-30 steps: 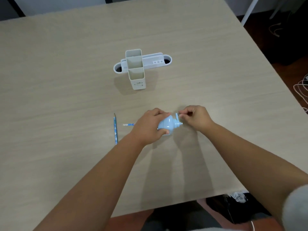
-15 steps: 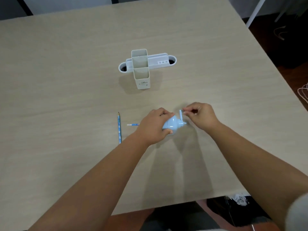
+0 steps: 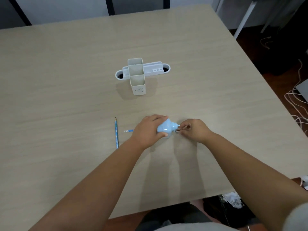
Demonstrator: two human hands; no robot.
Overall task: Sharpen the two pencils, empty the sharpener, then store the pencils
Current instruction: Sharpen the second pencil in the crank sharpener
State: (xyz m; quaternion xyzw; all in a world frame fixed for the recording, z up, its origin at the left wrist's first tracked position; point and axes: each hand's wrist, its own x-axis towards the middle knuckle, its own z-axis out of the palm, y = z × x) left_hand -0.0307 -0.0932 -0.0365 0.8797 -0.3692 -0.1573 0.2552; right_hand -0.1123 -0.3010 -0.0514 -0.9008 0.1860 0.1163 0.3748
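A light blue crank sharpener point(image 3: 165, 127) lies on the table under my left hand point(image 3: 147, 130), which grips its body. My right hand point(image 3: 194, 129) pinches the small crank handle point(image 3: 177, 130) at the sharpener's right end. One blue pencil sticks out of the sharpener to the left; only its end point(image 3: 128, 131) shows past my left hand. A second blue pencil point(image 3: 116, 133) lies loose on the table to the left, its sharpened tip pointing away from me. A white pencil holder point(image 3: 138, 76) with several compartments stands farther back.
The wooden table point(image 3: 66, 97) ends close to my body and at the right, where white cables point(image 3: 296, 104) lie on the dark floor. A white table leg point(image 3: 243, 20) stands at the back right.
My right hand has turned the crank: the handle went from upright above the axle down to the near side. The camera view has tilted up slightly. The sharpener and pencils stay put.
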